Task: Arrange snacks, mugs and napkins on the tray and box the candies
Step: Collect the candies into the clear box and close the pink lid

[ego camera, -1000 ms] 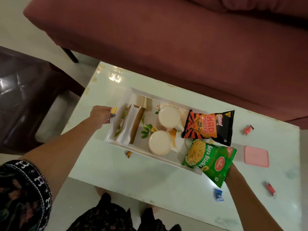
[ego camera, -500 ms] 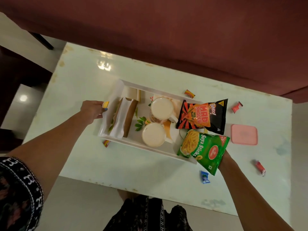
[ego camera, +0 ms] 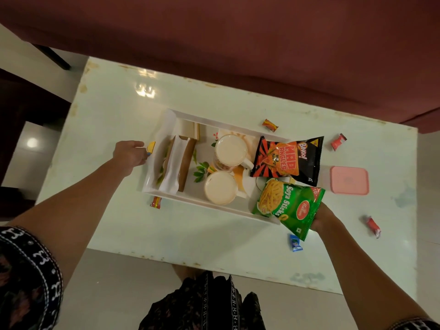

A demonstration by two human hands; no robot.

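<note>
A white tray (ego camera: 209,204) sits on the pale table (ego camera: 119,110). It holds folded white and brown napkins (ego camera: 176,163), two cream mugs (ego camera: 230,151) (ego camera: 220,188) and a black Mad Angles packet (ego camera: 288,159) that overhangs its right end. My right hand (ego camera: 322,217) grips the lower corner of a green Soya Sticks packet (ego camera: 287,203), which lies over the tray's near right corner. My left hand (ego camera: 129,155) is curled just outside the tray's left rim, with a yellow candy (ego camera: 151,146) pinched at its fingertips. A closed pink box (ego camera: 349,180) lies to the right of the tray.
Wrapped candies lie loose on the table: orange-red (ego camera: 270,125) behind the tray, red (ego camera: 338,141) and red (ego camera: 373,226) at the right, blue (ego camera: 296,243) near my right wrist, red-yellow (ego camera: 155,202) at the tray's front left. A maroon sofa (ego camera: 238,44) runs along the far edge.
The view has swung so the table sits squarer and fuller in frame. Both hands, the tray and the packets keep the same places relative to each other.
</note>
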